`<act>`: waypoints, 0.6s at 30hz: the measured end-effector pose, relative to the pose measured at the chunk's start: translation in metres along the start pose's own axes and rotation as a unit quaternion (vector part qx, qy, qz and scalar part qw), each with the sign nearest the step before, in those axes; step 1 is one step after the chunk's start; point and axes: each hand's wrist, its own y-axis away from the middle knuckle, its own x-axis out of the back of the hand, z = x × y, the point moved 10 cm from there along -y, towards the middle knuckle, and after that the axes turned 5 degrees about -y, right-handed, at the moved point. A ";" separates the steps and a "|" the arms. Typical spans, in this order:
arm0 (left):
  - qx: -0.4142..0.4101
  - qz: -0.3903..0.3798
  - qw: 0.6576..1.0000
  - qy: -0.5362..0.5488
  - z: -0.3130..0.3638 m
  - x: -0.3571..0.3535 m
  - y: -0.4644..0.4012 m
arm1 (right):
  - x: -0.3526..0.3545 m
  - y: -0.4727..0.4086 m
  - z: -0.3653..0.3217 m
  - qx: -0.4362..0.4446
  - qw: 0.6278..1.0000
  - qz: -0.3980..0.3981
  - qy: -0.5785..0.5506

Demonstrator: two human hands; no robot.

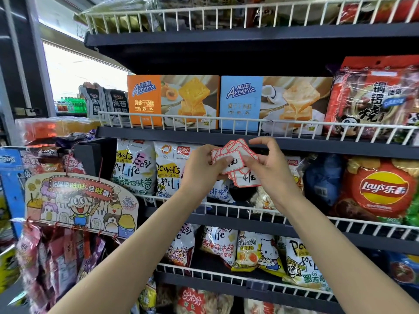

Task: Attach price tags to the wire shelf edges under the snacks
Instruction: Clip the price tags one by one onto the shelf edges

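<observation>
Nearest you, at frame centre, your left hand [204, 165] grips a fanned stack of red-bordered price tags [235, 164], thumb pressed on the top card. Your right hand [271, 165] pinches the stack's right edge, its upper fingers curled loosely above. Both forearms rise from the bottom corners. Just behind the hands, the white wire shelf edge [226, 122] fences two Ameria cake boxes, orange [158, 100] and blue [260, 103]. Lower centre, a second wire rail [238, 211] holds snack bags, with a Lay's bag [383, 189] at right.
</observation>
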 end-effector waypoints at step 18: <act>0.038 0.002 0.999 0.032 -0.006 -0.028 -0.011 | 0.047 -0.001 0.003 -0.012 0.989 0.149 0.002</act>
